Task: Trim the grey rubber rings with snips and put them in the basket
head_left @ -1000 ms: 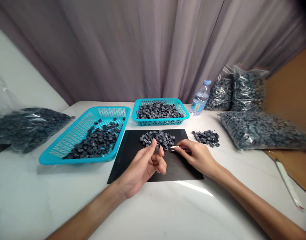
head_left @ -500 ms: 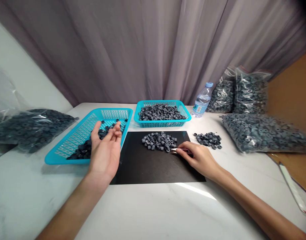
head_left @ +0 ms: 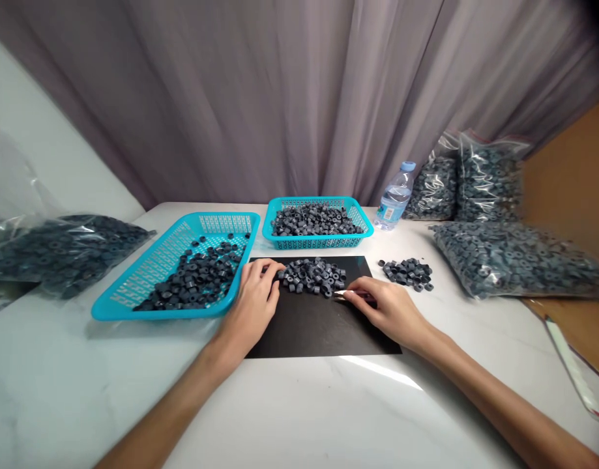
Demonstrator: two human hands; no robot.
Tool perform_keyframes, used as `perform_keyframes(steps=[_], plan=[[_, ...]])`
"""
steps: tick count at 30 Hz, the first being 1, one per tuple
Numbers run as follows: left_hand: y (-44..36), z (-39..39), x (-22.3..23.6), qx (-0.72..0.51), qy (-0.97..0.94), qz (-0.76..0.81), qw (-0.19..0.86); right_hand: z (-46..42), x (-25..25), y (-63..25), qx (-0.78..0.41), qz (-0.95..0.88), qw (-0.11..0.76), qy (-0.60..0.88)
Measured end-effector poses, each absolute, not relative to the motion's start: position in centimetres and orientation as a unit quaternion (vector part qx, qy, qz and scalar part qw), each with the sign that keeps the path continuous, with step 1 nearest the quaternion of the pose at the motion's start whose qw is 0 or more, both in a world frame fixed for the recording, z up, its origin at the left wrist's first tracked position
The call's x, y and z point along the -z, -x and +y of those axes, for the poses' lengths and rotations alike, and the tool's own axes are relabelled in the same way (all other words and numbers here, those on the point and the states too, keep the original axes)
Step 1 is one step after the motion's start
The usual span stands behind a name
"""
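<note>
My left hand lies palm down at the left edge of a pile of small grey ring-shaped pieces on a black mat. Its fingers are bent and slightly apart, with the fingertips at the pile; nothing shows held in them. Closed in a pinch, my right hand grips slim tweezers, mostly hidden by the fingers. Their pale tip is at the pile's lower right edge, beside one ring. A blue-green basket with dark rings stands left of my left hand.
Behind the mat stands a second basket of grey rings. A smaller ring pile lies right of the mat. Around are a water bottle, bags of rings at right, another bag at left, and a white-handled tool.
My left hand has moved from above the left basket, palm up, to the left edge of the pile, now palm down. My right hand stays almost still.
</note>
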State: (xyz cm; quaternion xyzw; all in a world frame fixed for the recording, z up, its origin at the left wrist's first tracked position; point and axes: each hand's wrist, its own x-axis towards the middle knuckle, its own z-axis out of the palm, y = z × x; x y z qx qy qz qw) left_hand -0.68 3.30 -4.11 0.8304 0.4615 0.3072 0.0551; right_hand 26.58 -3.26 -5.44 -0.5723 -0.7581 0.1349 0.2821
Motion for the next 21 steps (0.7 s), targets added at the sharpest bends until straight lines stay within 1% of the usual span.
perform_keyframes(steps=[4,8,14,21], plan=[[0.8,3.7,5.0,-0.299,-0.828,0.467,0.081,-3.1,5.3,-26.6,-0.121,-0.764,0.276,0.570],[0.7,3.7,4.9,-0.311,-0.824,0.464,0.090,-3.1,5.3,-26.7,-0.114,-0.768,0.270,0.569],[0.6,3.2,4.0,-0.319,-0.818,0.474,0.069,-3.1,5.3,-26.7,-0.107,-0.774,0.271,0.563],[0.4,3.2,4.5,-0.323,-0.809,0.487,0.060,-3.1,5.2,-26.8,-0.095,-0.771,0.280,0.564]])
